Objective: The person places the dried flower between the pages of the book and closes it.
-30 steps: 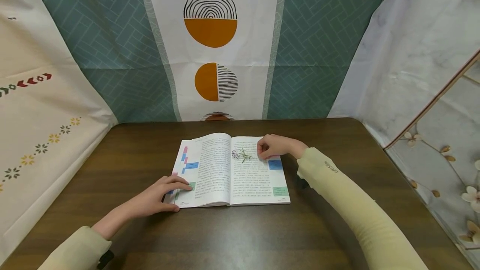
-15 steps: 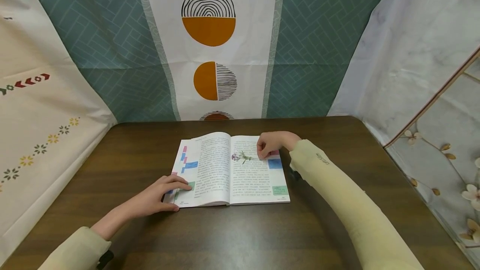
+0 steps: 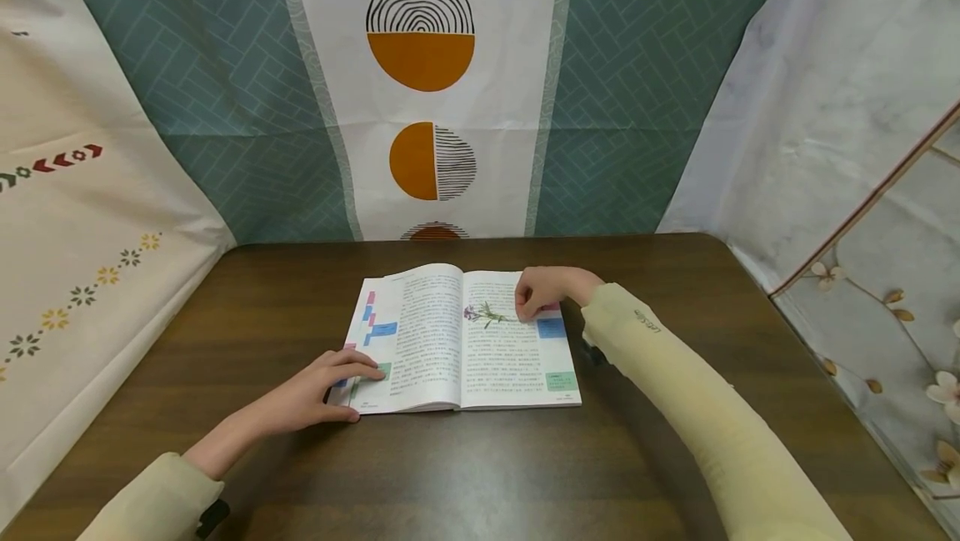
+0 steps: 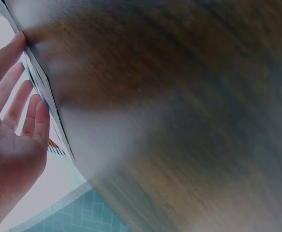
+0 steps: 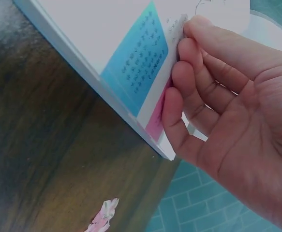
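Fabric hangs around the workplace: a green-and-white curtain (image 3: 622, 66) beyond the book, a cream cloth (image 3: 75, 232) off to its left and a marbled white cloth (image 3: 840, 132) to its right. Beneath the book is a dark brown wooden table (image 3: 450, 474), with a soft sheen on the near side that suggests a smooth surface.

Paperback-like, the book (image 3: 502, 370) lies spread with printed pages facing up. Its bent leaves look limp and light to turn, best taken at an outer edge; the block itself may slide if pushed.

On the book's left page lies the person's left hand (image 3: 326, 387), fingers loosely extended over the paper, thumb against the near edge. Over the book's right page, the right hand (image 3: 543, 291) bends its fingers into a narrow pinch on the stem end of a purple flower sprig (image 3: 486, 315), whose blossoms point toward the book's fold. Thin and feather-light, the sprig probably bruises or snaps easily, so the bare stem seems the right place to grip; whether it has any clear backing I cannot tell.
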Tool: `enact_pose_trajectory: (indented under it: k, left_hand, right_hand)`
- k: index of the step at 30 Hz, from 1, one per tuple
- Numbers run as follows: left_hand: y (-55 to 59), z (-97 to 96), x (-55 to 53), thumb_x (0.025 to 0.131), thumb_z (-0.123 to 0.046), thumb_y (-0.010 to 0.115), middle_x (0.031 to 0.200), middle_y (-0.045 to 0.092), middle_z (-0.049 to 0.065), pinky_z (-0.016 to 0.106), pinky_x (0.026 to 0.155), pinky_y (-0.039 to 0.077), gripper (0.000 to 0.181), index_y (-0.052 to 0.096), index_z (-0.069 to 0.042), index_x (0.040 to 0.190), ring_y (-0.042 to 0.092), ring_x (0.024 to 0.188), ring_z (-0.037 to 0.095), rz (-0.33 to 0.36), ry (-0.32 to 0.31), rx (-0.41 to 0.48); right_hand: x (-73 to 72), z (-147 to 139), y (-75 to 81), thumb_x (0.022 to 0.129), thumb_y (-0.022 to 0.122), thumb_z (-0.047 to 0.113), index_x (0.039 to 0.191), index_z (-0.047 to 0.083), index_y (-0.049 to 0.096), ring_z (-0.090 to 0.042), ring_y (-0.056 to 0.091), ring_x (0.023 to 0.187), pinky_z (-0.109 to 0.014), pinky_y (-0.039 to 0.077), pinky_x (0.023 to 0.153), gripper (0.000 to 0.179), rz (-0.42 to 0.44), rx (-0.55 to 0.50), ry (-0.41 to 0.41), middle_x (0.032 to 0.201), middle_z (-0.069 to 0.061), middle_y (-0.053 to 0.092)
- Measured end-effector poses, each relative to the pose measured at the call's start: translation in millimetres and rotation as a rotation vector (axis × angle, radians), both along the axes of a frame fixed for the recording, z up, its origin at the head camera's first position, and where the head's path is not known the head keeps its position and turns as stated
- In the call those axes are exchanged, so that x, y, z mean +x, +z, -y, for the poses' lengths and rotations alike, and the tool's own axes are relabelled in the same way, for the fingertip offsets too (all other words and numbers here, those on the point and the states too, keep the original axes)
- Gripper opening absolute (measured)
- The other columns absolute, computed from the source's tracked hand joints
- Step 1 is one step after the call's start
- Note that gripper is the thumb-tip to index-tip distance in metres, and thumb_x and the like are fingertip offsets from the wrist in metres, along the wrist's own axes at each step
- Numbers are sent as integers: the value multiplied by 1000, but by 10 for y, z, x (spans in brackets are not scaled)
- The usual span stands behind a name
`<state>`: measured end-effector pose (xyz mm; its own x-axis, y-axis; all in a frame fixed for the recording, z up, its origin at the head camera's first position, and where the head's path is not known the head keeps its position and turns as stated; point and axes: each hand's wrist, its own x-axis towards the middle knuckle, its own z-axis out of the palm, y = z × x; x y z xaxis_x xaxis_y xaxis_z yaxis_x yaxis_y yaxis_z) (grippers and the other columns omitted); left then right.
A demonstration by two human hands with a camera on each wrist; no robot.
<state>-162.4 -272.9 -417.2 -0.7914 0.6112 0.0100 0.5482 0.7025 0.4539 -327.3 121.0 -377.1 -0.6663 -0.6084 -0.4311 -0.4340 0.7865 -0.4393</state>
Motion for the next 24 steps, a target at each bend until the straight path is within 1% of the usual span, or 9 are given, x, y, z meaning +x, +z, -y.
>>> enact_pose_trajectory:
  k: [4,7,11,14,18,21,24]
  left_hand:
    - [0,-6,-2,82,-27,79,133,56,-2,38,99,45,51,63,-26,131,45,126,29,-1,-3,3]
    - [-3,-5,-4,82,-26,79,133,56,-2,38,99,45,51,63,-26,131,45,125,29,-6,-6,4]
    - [1,2,-1,82,-26,80,132,57,-2,39,100,45,51,63,-26,130,45,126,29,-12,-3,-2]
    - [10,4,6,81,-25,80,132,57,-2,38,99,45,52,63,-26,130,46,125,28,-15,2,-1]
    - [16,-2,5,82,-25,80,133,56,-2,37,98,45,52,63,-25,131,45,125,29,-7,4,4]
    - [19,-9,-3,82,-25,80,133,56,-1,38,99,46,52,63,-25,131,44,127,30,7,4,-1]
    - [32,-16,-12,82,-26,80,133,56,-1,41,99,46,52,63,-25,130,44,127,31,17,7,-7]
  right_hand:
    - [0,-28,-34,91,72,22,85,11,69,-11,53,76,-23,43,73,13,-12,-28,4,80,3,59]
    - [9,-44,-51,92,71,21,86,11,68,-11,52,76,-24,43,76,11,-11,-51,25,80,3,59]
    - [30,-45,-45,94,68,18,86,10,67,-9,48,70,-23,41,73,11,-16,-66,73,77,4,57]
    - [44,-41,-37,95,66,16,86,9,67,-9,46,67,-23,41,70,11,-17,-71,100,76,3,58]
    - [47,-49,-52,96,63,14,88,8,68,-8,45,66,-22,40,69,11,2,-72,107,77,3,59]
    - [48,-51,-59,96,63,13,88,8,68,-8,45,68,-22,41,70,11,19,-71,103,79,2,61]
    - [50,-46,-56,96,64,13,88,7,68,-9,46,69,-23,41,71,10,18,-69,103,80,1,61]
